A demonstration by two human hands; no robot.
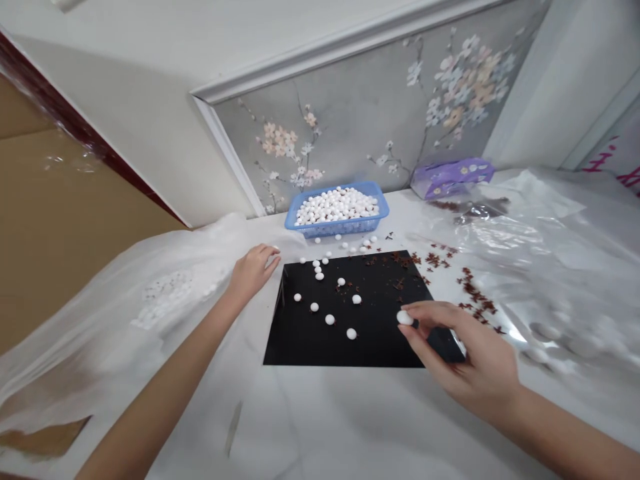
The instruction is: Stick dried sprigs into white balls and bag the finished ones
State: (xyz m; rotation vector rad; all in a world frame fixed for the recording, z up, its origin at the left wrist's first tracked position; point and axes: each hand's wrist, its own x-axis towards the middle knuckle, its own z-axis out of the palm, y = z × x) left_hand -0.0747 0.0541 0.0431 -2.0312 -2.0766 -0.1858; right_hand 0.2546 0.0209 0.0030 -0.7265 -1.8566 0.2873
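Grip, right: through the right hand [470, 353] I am pinching one white ball [405, 318] between thumb and fingertips, and the ball is showing over the right part of the black board [310, 353].

Grip, left: the left hand [253, 270] is resting near the board's far left corner, fingers and thumb slightly parted. A speck of white is showing at its fingertips; I cannot tell whether I am holding it.

Board: lying flat on the white table [325, 420], bearing scattered loose balls [330, 320], three of them standing in a short row near its far edge.

Basket, blue [327, 230]: sitting behind the board, against the floral panel [360, 93], heaped with more white balls. A few others are lying on the table between basket and board.

Pieces, reddish-brown, small [477, 297]: spreading along the board's far right corner and the table beyond it.

Packet, purple [450, 177]: standing right of the basket.

Plastic, clear [530, 233]: crumpling across the table's right side.
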